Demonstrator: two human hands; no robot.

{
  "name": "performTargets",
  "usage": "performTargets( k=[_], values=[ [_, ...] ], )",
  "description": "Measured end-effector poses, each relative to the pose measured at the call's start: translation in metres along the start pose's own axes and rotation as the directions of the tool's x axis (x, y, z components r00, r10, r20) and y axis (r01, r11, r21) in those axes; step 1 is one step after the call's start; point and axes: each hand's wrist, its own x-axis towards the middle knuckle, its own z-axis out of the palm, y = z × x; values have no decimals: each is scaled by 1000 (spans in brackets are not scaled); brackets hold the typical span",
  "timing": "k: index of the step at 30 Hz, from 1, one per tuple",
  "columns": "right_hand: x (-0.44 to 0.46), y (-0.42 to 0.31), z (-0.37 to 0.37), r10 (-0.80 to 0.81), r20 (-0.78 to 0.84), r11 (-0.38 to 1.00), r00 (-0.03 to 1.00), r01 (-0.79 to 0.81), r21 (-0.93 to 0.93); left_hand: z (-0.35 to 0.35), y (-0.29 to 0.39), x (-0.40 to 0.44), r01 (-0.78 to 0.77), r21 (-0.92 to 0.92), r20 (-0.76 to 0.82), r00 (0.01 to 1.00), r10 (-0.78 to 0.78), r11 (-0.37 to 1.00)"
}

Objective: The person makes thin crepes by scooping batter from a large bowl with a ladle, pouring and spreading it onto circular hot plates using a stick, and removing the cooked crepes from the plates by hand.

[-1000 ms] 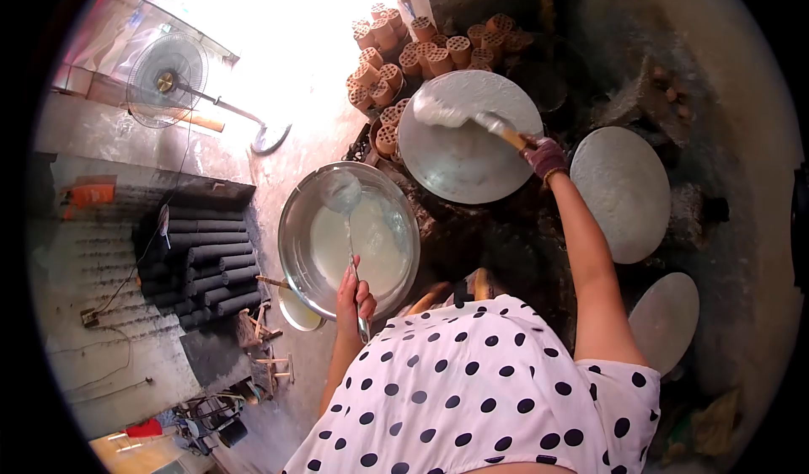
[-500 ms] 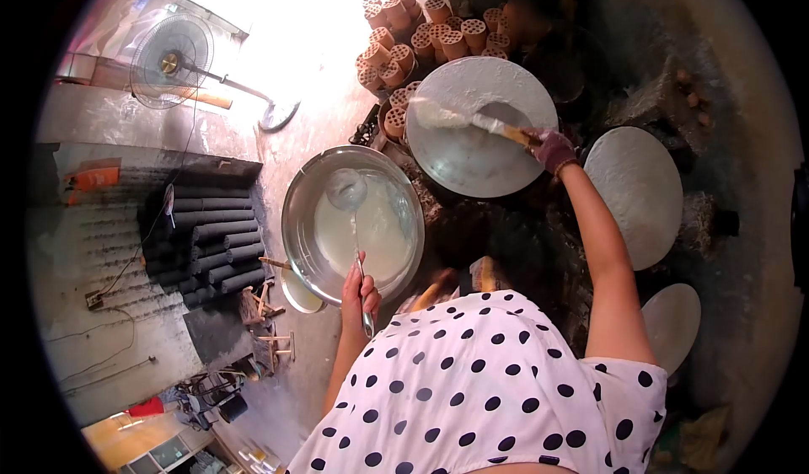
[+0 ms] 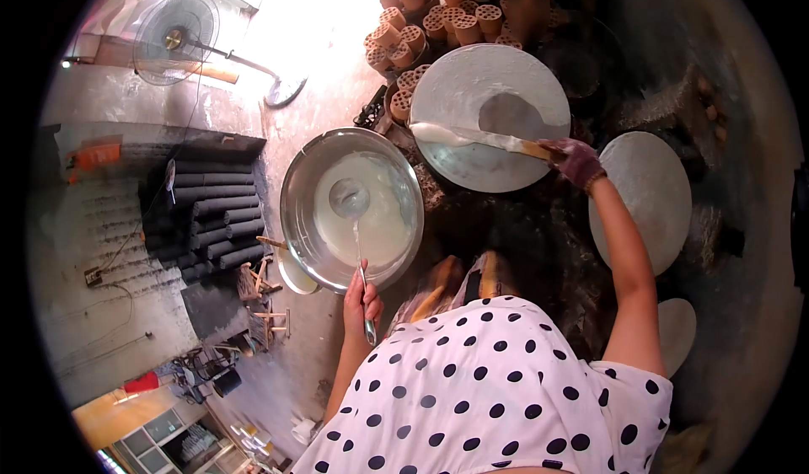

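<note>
My left hand is closed round the handle of a ladle, whose bowl rests in the pale, milky batter inside a large metal basin. My right hand, in a dark purple glove, grips the wooden handle of a long flat spatula. The spatula's white-coated blade lies across the near part of a large round griddle. A white layer covers most of the griddle, with a darker grey round patch right of its middle.
Perforated clay-coloured briquettes are piled beyond the griddle. Two more round plates, a larger one and a smaller one, lie at my right. Black briquettes are stacked at left, near a standing fan.
The spatula has swept toward me over the griddle, from its middle to its near part. The ladle's bowl sits slightly lower in the basin. The whole view has shifted a little.
</note>
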Motion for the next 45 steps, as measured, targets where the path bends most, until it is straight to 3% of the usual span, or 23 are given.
performTargets(
  k=[1,3,4,7,8,11,14,15,16,17,19,20,22,24,25,27,29,31,33,36,40,41,45],
  values=[
    [-1,11,4,-10,9,1000,1000,10,6,-2,-2,-3,1,-3,-11,1000,-1,1000],
    [-1,12,-2,327,54,921,944,-331,207,-7,-5,-12,4,7,-33,999,-4,1000],
    [9,14,6,159,-75,987,984,-161,-22,-5,-6,-12,15,41,-42,999,-13,999],
    [7,-5,32,260,11,961,966,-258,-97,-13,-7,-8,27,77,-9,1000,-27,997],
    [-15,-10,38,226,-95,963,969,-208,171,-16,-6,-6,35,78,-8,999,-35,996],
    [-75,-52,14,172,-45,983,984,-174,-59,-31,-2,-1,56,66,28,998,-58,996],
    [-130,-82,12,244,-236,970,940,-241,42,-43,5,2,56,45,95,994,-60,997],
    [-130,-93,40,493,-210,789,844,-332,517,-48,9,0,60,37,120,991,-64,998],
    [-130,-104,67,706,-168,430,688,-228,874,-51,12,1,58,30,133,989,-61,998],
    [-107,-148,77,823,-62,269,565,-291,918,-55,15,0,46,68,152,987,-56,997],
    [-48,-219,107,821,59,225,567,-417,881,-64,21,-3,38,92,174,983,-54,995],
    [-7,-262,113,843,-55,417,535,-587,694,-68,27,-5,52,106,173,982,-70,993],
    [46,-232,269,836,-72,374,544,-470,799,-86,33,-5,70,127,197,976,-94,990],
    [54,-243,292,883,-70,321,465,-488,812,-109,42,-7,81,123,210,972,-105,989],
    [37,-239,295,919,-96,288,383,-481,828,-119,46,-6,85,122,222,969,-111,989],
    [20,-297,201,960,187,-137,209,-234,963,-141,56,-10,92,118,225,967,-116,989],
    [29,-321,175,966,216,-193,143,-160,968,-163,63,-16,59,122,275,957,-91,991],
    [70,-309,224,981,15,13,193,-140,990,-175,69,-22,59,137,247,965,-92,989],
    [112,-323,236,951,-88,212,297,-419,883,-185,76,-26,83,176,183,976,-116,981],
    [121,-318,261,967,137,-32,213,-432,901,-197,82,-28,67,205,179,978,-104,976],
    [44,-302,256,982,72,-17,173,-304,952,-207,85,-23,68,153,206,974,-99,986],
    [25,-330,209,972,184,-139,143,-280,950,-207,86,-20,63,141,208,974,-92,988],
    [-30,-314,167,984,155,-123,83,-308,943,-201,84,-15,57,101,270,959,-82,993]
  ],
)
